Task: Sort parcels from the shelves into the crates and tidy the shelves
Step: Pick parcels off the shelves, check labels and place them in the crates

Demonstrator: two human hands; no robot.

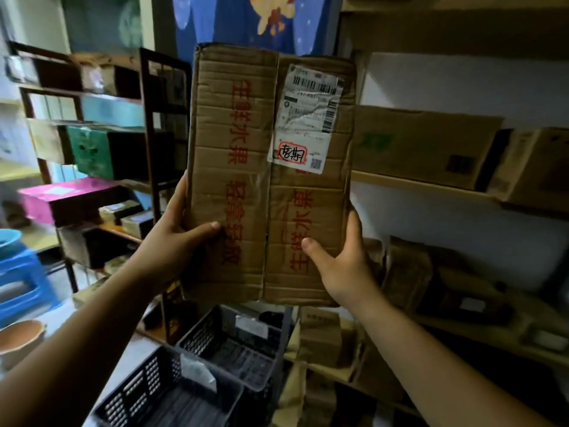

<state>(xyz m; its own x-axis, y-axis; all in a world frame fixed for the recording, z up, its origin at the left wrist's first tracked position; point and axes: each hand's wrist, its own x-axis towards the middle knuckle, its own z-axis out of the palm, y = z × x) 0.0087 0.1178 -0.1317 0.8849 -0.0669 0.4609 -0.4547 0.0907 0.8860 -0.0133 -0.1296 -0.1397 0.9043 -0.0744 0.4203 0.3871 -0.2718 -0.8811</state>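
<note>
So, I'm holding the box [246, 180] upright in front of me, up in the air above the crates [200, 337] and just off the right-hand shelf [415, 184]. My left hand [172, 241] is gripping the lower left edge, with the thumb pressing on the front face and the other fingers going round behind, where I can't see them. The right hand [341, 266] is doing the same on the lower right edge, thumb on the front.

Handling-wise, I'm guessing it's fairly light, since I'm carrying it this high by the lower edges alone. The cardboard is looking tired: creased in bands, with softened corners and clear tape [267, 211] running down the centre seam. I'm treating it as soft and likely to buckle if I squeeze. I'm thinking side edges low down for the grip, maybe a palm under the bottom for lowering, and thumbs off the tape because it's probably slick.

As for writing, red print is running sideways down both flaps. I'm reading 生鲜水果 (fresh fruit) and 轻拿轻放 (handle gently), so I'm assuming the contents bruise easily. The white label [308, 118] at the upper right is wrinkling and carrying barcodes, a QR code near the bottom and black handwriting inside a red marker ring. I'm not making out the handwriting, and the printed digits are too blurry to read.
</note>
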